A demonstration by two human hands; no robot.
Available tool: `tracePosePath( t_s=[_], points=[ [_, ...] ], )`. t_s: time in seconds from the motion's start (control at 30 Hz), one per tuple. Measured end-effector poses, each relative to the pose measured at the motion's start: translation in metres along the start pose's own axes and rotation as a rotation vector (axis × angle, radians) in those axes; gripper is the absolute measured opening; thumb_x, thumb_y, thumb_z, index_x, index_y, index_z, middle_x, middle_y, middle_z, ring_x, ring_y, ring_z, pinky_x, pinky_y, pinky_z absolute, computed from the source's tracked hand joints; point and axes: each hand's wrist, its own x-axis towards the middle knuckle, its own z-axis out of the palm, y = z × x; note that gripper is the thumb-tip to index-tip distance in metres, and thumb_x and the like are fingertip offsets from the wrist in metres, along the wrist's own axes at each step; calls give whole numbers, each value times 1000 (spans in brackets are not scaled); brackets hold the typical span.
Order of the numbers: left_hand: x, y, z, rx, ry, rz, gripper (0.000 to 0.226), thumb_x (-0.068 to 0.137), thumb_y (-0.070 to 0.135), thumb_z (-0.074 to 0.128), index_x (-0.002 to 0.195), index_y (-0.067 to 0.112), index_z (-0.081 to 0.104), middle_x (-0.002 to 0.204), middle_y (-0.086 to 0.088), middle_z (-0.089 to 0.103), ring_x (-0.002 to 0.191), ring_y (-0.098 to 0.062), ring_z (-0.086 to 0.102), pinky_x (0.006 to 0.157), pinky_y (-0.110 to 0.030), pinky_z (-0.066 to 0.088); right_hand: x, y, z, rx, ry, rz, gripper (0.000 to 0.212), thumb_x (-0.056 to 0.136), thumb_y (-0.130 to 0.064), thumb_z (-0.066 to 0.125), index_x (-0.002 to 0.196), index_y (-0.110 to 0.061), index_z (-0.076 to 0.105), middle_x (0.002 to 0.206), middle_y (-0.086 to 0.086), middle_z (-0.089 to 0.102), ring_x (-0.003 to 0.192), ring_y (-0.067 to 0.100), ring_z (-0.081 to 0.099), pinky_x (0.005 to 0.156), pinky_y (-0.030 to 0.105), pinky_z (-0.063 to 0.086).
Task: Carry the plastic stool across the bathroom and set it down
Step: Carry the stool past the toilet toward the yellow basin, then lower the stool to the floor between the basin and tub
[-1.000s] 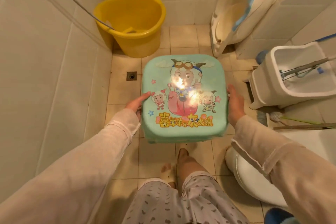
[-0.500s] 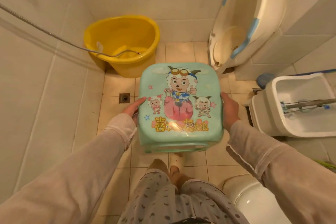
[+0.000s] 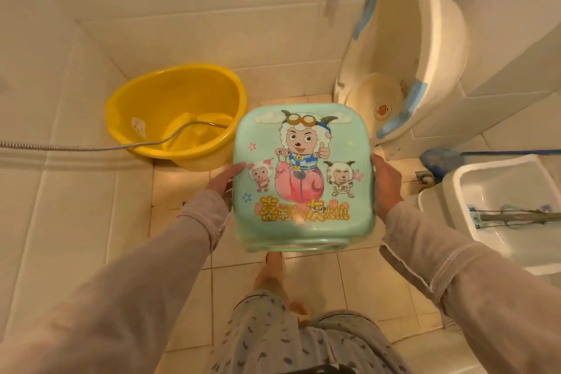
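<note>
The plastic stool is mint green, with a cartoon sheep picture and orange lettering on its square seat. It hangs in the air above the tiled floor, seat facing up toward me. My left hand grips its left edge and my right hand grips its right edge. The stool's legs are hidden beneath the seat. My bare feet and patterned trousers show below it.
A yellow basin with a metal shower hose draped into it stands in the far left corner. A white baby tub leans against the far wall. An open white toilet tank and a blue brush sit at right.
I have stepped forward with the stool still held in both hands; the yellow basin and the leaning tub are now closer, and the toilet bowl has dropped out of view.
</note>
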Motion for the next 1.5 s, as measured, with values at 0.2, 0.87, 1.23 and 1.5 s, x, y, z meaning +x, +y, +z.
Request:
tracePosePath(
  t_s=[0.2,0.87,1.23,1.5],
  points=[
    [51,68,33,94,-28,-5,51,80,28,62,125,6,50,84,-4,60,73,-21,57,60,-31,47,47,-48,38,-28,35,34,22,81,-25,55,64,-12,59,70,11,61,65,26,56,68,33,48],
    [183,184,151,32,81,-89,56,80,31,60,128,2,48,103,-11,57,74,-21,55,82,-39,44,232,-163,107,-51,40,58,29,86,-19,51,89,8,62,77,14,56,74,24,53,74,36,44],
    [241,221,198,-56,157,-86,53,81,28,61,127,4,51,120,-14,57,86,-28,56,82,-39,45,328,-200,140,-103,-26,118,35,83,-15,49,50,-14,37,27,-9,42,26,4,35,32,10,29],
    [319,232,210,30,127,-131,14,84,29,56,84,16,62,75,-1,68,65,-18,64,52,-25,53,408,-168,178,-116,15,191,34,83,-17,52,52,-14,38,46,3,46,46,18,41,49,27,34]
  ],
)
